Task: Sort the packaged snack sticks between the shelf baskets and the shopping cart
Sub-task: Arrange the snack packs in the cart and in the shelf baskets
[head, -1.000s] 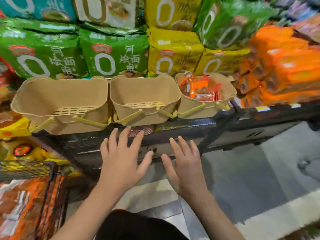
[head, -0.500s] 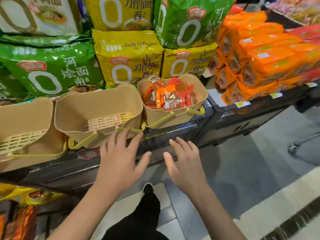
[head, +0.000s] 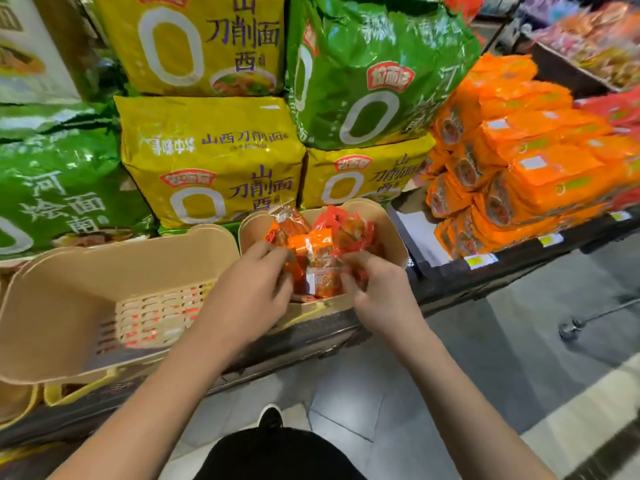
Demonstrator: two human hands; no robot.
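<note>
A tan basket (head: 398, 237) on the shelf edge holds a heap of orange and red packaged snack sticks (head: 322, 244). Both my hands are inside it. My left hand (head: 249, 289) curls its fingers onto the packets at the heap's left side. My right hand (head: 377, 285) curls round packets at the right side. Left of it stands a second tan basket (head: 69, 289) with a slotted floor and nothing inside. The shopping cart is out of view.
Big yellow noodle bags (head: 211, 161) and green noodle bags (head: 377, 71) are stacked behind the baskets. Orange packets (head: 519, 161) pile up on the shelf to the right. A dark shelf front (head: 485, 271) runs below, with grey floor tiles (head: 502, 358) beneath.
Both hands have risen from in front of the shelf edge into the right basket and closed on the snack packets. The view has shifted right and closer.
</note>
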